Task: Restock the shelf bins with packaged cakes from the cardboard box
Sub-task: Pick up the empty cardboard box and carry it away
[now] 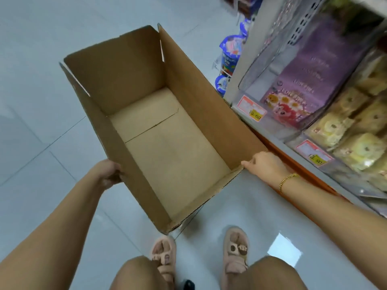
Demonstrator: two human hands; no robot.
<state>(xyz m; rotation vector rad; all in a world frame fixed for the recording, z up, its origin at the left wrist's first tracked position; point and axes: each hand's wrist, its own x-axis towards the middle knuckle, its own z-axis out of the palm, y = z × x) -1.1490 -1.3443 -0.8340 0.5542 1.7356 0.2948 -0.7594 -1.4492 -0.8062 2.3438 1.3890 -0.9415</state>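
An open cardboard box (167, 155) fills the middle of the head view, tilted, with nothing inside it. My left hand (110, 174) grips its left wall near the front corner. My right hand (266, 165), with a gold bracelet on the wrist, holds the box's front right corner. To the right, clear shelf bins (272, 124) hold packaged cakes: purple packs (310, 80) in the farther bin and yellow roll cakes (345, 130) in the nearer one.
Orange price tags (252, 107) sit on the bin fronts. Blue snack bags (230, 51) hang at the shelf's far end. An orange strip (293, 164) runs along the shelf base. Pale tiled floor (41, 101) lies to the left. My sandalled feet (234, 252) stand below the box.
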